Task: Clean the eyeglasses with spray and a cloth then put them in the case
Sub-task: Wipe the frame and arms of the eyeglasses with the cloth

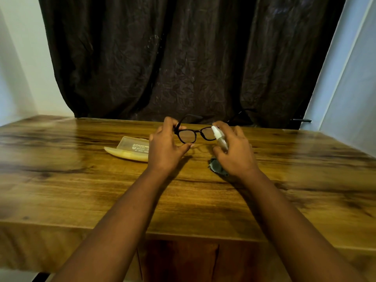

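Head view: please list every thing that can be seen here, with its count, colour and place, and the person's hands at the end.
glasses: one, black frame, held above the table's far middle
spray bottle: one, clear with white top, at the glasses' right lens
cloth: one, dark grey, on the table under the right hand
case: one, pale yellow, open, on the table left of the hands
table: one, brown wood
curtain: one, dark brown, behind the table
left hand: holds the glasses by their left end
right hand: grips the spray bottle
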